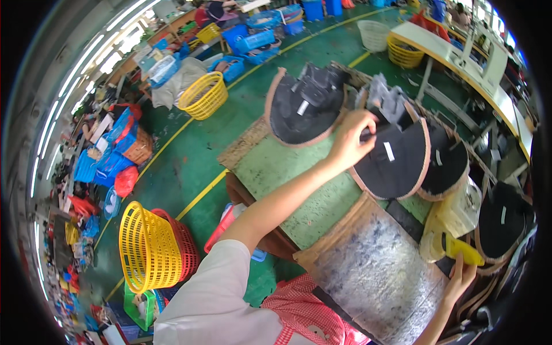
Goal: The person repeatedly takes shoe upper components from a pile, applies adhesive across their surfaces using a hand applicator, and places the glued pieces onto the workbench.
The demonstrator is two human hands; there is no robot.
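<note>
My left hand (353,140) reaches across the table with its fingers closed on the upper left edge of a black rounded fabric piece (374,169), which has a tan stitched rim and a small white label. A similar black piece (293,118) lies to its left, and another black piece (445,167) is partly covered on the right. At the right, my right hand (460,282) grips a yellow tool (464,251) whose exact kind I cannot make out. Its pale end is beside a crumpled yellowish plastic bag (454,213).
A stained board (376,273) lies nearest me on the green worktable (276,161). More black pieces (503,221) hang over the right side. Yellow basket (146,247) and red basket (184,244) stand on the floor at left. A white-topped bench (460,60) runs along the back right.
</note>
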